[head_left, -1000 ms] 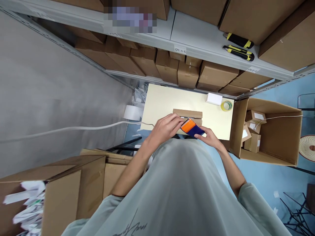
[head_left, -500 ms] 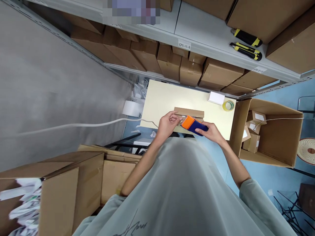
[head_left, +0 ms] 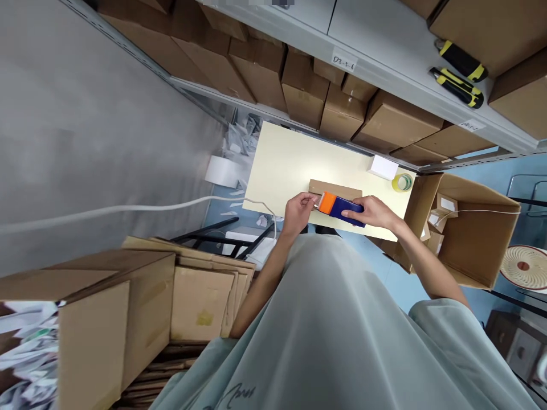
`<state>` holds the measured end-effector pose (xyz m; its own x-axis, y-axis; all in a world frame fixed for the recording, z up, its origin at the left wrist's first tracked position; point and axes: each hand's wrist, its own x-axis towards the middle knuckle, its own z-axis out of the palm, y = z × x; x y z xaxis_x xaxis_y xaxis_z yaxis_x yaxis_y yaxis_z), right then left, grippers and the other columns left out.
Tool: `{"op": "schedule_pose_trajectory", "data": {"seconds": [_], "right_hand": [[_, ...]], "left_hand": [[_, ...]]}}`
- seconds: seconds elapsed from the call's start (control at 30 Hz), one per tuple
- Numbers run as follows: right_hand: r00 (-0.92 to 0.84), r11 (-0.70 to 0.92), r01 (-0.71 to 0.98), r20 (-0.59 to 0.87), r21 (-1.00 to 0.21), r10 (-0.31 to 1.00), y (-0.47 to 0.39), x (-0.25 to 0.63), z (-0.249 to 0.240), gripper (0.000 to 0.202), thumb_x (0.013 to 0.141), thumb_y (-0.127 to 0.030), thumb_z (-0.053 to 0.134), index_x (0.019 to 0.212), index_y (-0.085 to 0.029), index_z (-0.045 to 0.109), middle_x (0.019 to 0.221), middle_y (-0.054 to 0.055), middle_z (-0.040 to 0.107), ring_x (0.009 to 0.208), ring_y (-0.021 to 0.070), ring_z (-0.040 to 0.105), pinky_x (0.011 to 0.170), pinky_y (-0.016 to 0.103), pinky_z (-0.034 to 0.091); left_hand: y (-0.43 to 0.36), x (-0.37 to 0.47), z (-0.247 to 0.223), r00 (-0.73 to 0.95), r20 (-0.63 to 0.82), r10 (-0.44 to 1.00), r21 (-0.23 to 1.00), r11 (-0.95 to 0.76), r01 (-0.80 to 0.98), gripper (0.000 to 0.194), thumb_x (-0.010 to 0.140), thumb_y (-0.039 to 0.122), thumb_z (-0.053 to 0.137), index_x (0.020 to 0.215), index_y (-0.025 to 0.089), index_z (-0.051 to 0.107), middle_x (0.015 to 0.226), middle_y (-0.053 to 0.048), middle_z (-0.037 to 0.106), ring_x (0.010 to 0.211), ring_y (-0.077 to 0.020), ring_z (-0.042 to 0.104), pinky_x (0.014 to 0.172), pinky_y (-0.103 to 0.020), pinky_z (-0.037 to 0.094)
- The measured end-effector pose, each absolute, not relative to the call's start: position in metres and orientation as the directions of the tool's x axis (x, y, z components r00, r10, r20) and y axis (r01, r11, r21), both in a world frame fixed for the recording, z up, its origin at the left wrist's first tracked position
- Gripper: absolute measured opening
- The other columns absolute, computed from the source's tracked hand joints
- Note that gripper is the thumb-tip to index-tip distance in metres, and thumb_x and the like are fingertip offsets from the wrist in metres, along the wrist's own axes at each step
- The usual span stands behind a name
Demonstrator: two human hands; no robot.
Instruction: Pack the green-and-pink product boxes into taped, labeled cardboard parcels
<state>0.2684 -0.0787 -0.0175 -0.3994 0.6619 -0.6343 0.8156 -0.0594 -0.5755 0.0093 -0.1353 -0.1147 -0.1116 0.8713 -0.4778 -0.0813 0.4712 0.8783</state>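
My right hand (head_left: 371,213) is closed round the dark blue end of a slim blue-and-orange box (head_left: 342,209). The box is held above the near edge of the pale tabletop (head_left: 282,165), its orange end pointing left. At that orange end, my left hand (head_left: 299,212) is closed in a pinch. Something small and shiny shows by its fingertips, too small to name. Just behind the box, a flat brown cardboard piece (head_left: 335,188) lies on the table, partly hidden by the box and hands.
A white box (head_left: 383,167) and a tape roll (head_left: 402,183) stand at the table's back right. An open carton (head_left: 478,239) with small boxes is at right. Two utility knives (head_left: 459,85) lie on the shelf above. A white cable (head_left: 128,210) crosses from the left.
The view has shifted. The blue-and-orange box now lies closer to level in my right hand, and my left fingers are still at its orange end.
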Motion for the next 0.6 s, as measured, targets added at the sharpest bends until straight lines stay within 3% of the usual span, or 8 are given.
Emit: {"op": "schedule_pose_trajectory", "data": {"seconds": [0.4, 0.6], "right_hand": [[-0.399, -0.118, 0.807, -0.682, -0.579, 0.613, -0.073, 0.277, -0.004, 0.066, 0.092, -0.087, 0.071, 0.074, -0.024, 0.069, 0.063, 0.002, 0.073, 0.056, 0.0177, 0.061, 0.059, 0.032, 0.042], [-0.356, -0.100, 0.850, -0.703, -0.517, 0.616, -0.065, 0.278, -0.003, 0.068, 0.089, -0.089, 0.073, 0.071, -0.024, 0.067, 0.064, 0.003, 0.075, 0.056, 0.0191, 0.064, 0.060, 0.033, 0.042]], "left_hand": [[-0.129, -0.023, -0.132, -0.177, -0.502, 0.846, 0.864, 0.480, -0.152, 0.033, 0.083, 0.047, 0.088, 0.087, 0.018, 0.073, 0.074, -0.002, 0.069, 0.069, -0.0155, 0.066, 0.073, -0.031, 0.060], [-0.121, -0.035, -0.155, -0.205, -0.573, 0.794, 0.819, 0.545, -0.180, 0.029, 0.077, 0.040, 0.090, 0.083, 0.017, 0.074, 0.074, -0.002, 0.072, 0.066, -0.0132, 0.063, 0.070, -0.029, 0.058]]}}
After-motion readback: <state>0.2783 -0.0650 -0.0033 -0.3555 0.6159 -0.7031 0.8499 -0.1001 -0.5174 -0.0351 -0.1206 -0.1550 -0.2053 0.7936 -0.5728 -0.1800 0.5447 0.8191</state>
